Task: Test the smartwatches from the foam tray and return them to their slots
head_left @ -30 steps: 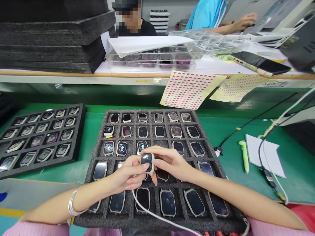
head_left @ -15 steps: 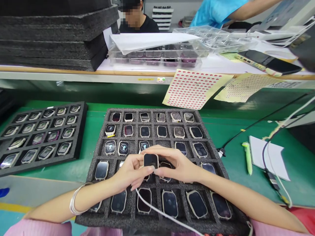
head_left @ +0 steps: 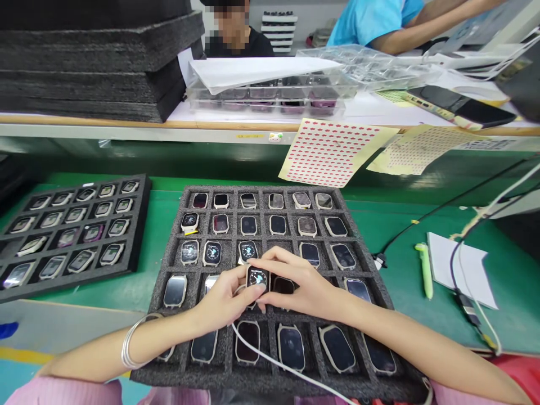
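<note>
Above the middle of a black foam tray, my left hand pinches a smartwatch without a strap, its thumb on the lower edge of the screen. A dial shows on the lit screen. My right hand curves around the watch's right side, fingers at its top edge and thumb near its lower right. A white cable runs from beneath my left hand toward the bottom edge; its joint with the watch is hidden. Several strapless watches lie in the tray's compartments, some lit, most dark. My hands cover a few compartments.
A second foam tray of watches lies at the left. On the right are a green pen, white paper and cables. The shelf ahead bears stacked foam, clear plastic trays and a phone. Two people are beyond it.
The held watch's screen has gone from dark to a lit dial. My right thumb has shifted slightly left and down along the watch. Behind the shelf, the blue-sleeved person's arms have moved.
</note>
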Action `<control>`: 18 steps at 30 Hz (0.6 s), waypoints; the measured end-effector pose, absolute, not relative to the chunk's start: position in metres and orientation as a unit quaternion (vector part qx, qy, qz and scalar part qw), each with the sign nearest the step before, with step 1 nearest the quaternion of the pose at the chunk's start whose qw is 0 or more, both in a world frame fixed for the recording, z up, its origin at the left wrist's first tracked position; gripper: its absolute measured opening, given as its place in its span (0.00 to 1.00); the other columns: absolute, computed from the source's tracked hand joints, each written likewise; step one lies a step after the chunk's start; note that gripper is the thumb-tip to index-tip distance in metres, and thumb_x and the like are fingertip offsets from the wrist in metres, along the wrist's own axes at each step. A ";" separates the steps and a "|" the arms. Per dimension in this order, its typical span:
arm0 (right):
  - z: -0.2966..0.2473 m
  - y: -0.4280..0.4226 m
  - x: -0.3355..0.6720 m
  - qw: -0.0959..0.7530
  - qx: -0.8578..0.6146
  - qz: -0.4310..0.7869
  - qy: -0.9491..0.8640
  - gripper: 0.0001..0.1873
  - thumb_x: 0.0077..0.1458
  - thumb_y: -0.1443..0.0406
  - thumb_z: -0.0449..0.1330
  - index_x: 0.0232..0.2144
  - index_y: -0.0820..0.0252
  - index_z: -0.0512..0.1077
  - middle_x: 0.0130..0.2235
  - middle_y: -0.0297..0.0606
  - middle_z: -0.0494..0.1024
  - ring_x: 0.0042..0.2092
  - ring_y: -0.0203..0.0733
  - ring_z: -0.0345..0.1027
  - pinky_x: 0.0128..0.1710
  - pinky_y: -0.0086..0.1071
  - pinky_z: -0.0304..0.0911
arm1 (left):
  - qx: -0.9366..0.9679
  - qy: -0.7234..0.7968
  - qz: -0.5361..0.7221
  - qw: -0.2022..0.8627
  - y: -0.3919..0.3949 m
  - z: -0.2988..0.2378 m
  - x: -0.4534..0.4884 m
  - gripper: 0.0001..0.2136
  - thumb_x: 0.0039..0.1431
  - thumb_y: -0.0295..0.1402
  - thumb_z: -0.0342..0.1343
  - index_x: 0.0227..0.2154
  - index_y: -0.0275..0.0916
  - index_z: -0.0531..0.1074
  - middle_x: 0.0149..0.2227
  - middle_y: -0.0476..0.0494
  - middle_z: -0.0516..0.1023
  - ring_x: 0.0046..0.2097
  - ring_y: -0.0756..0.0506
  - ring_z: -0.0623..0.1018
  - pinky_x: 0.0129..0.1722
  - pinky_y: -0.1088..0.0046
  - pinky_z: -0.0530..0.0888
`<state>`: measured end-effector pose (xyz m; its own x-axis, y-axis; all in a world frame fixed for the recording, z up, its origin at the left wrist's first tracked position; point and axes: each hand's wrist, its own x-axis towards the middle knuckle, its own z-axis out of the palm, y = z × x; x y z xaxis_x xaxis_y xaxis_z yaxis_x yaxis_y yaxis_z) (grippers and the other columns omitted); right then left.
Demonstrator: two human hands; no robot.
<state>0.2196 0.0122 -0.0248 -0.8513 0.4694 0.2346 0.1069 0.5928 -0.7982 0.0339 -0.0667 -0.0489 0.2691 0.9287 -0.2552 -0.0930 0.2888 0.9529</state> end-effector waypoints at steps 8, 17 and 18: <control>-0.017 0.008 0.214 0.108 -0.160 0.526 -0.828 0.27 0.64 0.66 0.54 0.63 0.55 0.50 0.38 0.34 0.76 0.36 0.38 0.70 0.40 0.32 0.65 | 0.482 0.469 0.368 0.641 -0.069 -0.039 0.032 0.14 0.61 0.43 0.50 0.41 0.37 0.65 0.21 0.55 0.68 0.14 0.57 0.58 0.12 0.82 0.53; -0.023 0.003 0.216 0.117 -0.162 0.552 -0.810 0.27 0.64 0.64 0.54 0.61 0.58 0.51 0.33 0.33 0.73 0.30 0.36 0.66 0.32 0.29 0.64 | 0.474 0.436 0.363 0.673 -0.071 -0.036 0.032 0.12 0.62 0.41 0.49 0.42 0.38 0.59 0.19 0.58 0.65 0.13 0.58 0.56 0.11 0.84 0.48; -0.024 0.002 0.216 0.124 -0.163 0.554 -0.807 0.26 0.64 0.64 0.54 0.61 0.58 0.51 0.33 0.33 0.73 0.31 0.36 0.66 0.32 0.29 0.64 | 0.468 0.435 0.365 0.677 -0.070 -0.036 0.032 0.13 0.62 0.41 0.50 0.42 0.38 0.59 0.19 0.58 0.65 0.13 0.58 0.56 0.11 0.85 0.48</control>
